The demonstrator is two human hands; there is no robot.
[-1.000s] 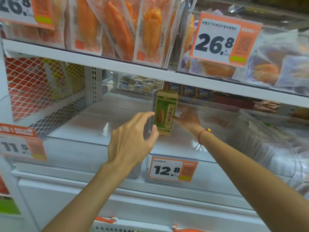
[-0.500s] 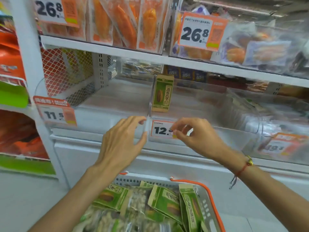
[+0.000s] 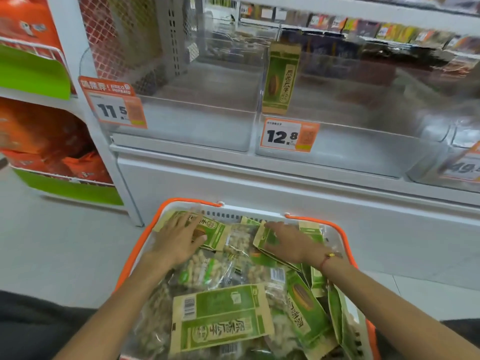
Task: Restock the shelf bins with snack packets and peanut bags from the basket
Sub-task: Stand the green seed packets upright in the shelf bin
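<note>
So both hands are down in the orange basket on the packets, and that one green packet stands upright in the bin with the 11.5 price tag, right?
Not quite. The head view shows the upright green packet in the bin with the 12.8 tag, not the 11.5 one. The rest holds: left hand and right hand are on packets in the orange basket.

An orange price tag reading 11.5 (image 3: 114, 109) hangs at the left, a second one reading 12.8 (image 3: 288, 135) near the middle, and a third, blurred and cut off by the frame edge (image 3: 463, 167), at the far right. Behind the clear bins a white perforated upright (image 3: 172, 35) stands beside red mesh (image 3: 100, 35). To the left, a separate rack holds orange packages (image 3: 55, 149) behind green fronts (image 3: 31, 71), above a pale tiled floor (image 3: 52, 242).
</note>
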